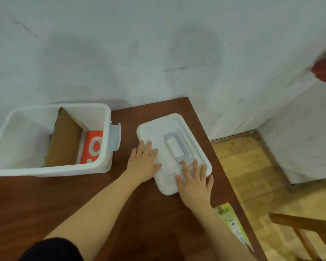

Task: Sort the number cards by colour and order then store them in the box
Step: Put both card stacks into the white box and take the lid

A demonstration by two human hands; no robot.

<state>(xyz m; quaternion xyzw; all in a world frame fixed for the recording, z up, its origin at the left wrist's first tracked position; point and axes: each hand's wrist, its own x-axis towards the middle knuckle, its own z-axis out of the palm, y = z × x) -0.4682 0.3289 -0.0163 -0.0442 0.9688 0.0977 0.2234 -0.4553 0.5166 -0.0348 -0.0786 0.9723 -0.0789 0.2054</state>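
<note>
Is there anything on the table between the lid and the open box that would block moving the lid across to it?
Nothing visible does. Both hands, left and right, rest flat on the lid. Between it and the box lies only bare table; the box's latch sticks out on that side.

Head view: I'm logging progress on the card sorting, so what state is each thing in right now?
box: open, lid off, upright on the table
lid: flat on the table right of the box, handle folded down
orange 9 card: inside the box, leaning on its right wall
cardboard divider: inside the box, tilted
left hand: open, flat on the lid
right hand: open, flat on the lid
</note>
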